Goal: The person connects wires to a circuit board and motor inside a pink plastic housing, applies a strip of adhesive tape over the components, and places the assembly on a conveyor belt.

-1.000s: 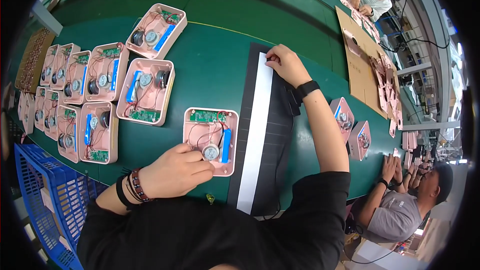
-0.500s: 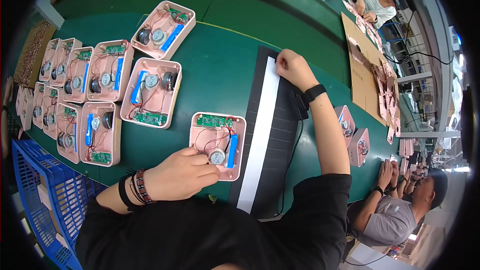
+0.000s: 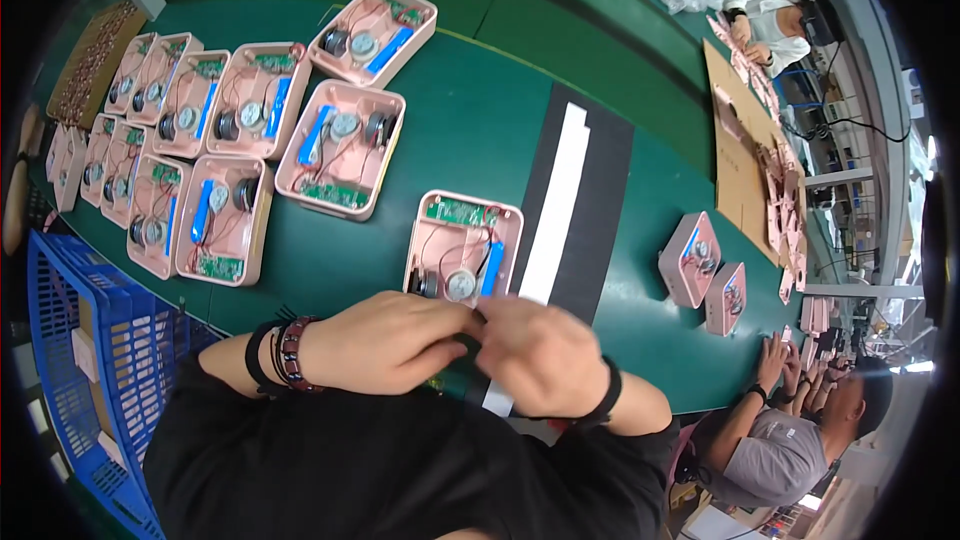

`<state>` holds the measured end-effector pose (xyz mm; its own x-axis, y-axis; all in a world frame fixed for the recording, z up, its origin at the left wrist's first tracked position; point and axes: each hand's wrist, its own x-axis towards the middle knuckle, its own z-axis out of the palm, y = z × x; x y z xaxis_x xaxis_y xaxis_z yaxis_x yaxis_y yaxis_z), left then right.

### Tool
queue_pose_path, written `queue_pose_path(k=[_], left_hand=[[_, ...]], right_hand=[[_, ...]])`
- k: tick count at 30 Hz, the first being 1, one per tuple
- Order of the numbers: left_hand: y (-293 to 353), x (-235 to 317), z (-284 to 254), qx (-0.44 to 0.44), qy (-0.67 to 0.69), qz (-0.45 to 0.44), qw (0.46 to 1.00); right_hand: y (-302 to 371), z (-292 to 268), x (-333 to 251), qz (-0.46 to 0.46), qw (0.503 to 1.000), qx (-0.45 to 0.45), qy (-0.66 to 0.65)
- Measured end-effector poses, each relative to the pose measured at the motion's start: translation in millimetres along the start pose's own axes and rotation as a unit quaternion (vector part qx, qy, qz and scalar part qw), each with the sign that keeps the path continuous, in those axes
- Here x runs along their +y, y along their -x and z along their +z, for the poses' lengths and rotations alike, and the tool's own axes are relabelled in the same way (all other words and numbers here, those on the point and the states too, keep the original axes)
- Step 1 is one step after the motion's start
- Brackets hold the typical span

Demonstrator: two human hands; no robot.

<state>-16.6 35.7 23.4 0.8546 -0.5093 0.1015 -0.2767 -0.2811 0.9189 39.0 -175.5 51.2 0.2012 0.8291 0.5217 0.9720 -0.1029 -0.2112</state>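
A pink plastic housing (image 3: 415, 240) lies open side up in front of me. Inside it are a green circuit board (image 3: 462, 212), a blue cylindrical battery (image 3: 492, 268), a round silver part (image 3: 461, 285), a black round speaker and thin wires. At its near edge my left hand (image 3: 385, 342) is closed, fingers curled inward. My right hand (image 3: 540, 355), slightly blurred, meets it there with fingers pinched; anything between the fingertips is hidden. Just right of the housing lies a black sheet (image 3: 590, 200) with a white strip (image 3: 556, 205) along it, stepped at its far end.
Several similar pink housings (image 3: 225, 220) with wired parts stand at the left, two more pink housings (image 3: 690, 260) at the right. A blue crate (image 3: 110, 340) is at lower left. Brown cardboard (image 3: 740, 150) with pink pieces lies far right, near two co-workers (image 3: 790, 450).
My right hand has come from the strip's far end back to my left hand. The strip's far end now has a step. My left hand has left the housing's interior; the view has shifted.
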Motion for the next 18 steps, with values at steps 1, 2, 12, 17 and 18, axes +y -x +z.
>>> queue_pose_path(k=[1, 2, 12, 17, 18], left_hand=[[1, 0, 3, -0.027, -0.020, 0.018, 0.999], [4, -2, 6, -0.028, -0.014, 0.012, 0.999], [22, -2, 31, -0.014, -0.089, 0.042, 0.995], [12, 2, 22, 0.174, -0.128, 0.020, 0.976], [8, 1, 17, 0.176, -0.131, 0.016, 0.976]], right_hand=[[4, 4, -5, 0.006, 1.000, -0.001, -0.006], [8, 8, -9, 0.013, 1.000, -0.016, -0.004], [31, 11, -24, 0.176, 0.975, -0.015, -0.135], [29, 2, -9, 0.070, 0.988, 0.078, -0.115], [26, 4, -1, 0.109, 0.986, 0.092, -0.091]])
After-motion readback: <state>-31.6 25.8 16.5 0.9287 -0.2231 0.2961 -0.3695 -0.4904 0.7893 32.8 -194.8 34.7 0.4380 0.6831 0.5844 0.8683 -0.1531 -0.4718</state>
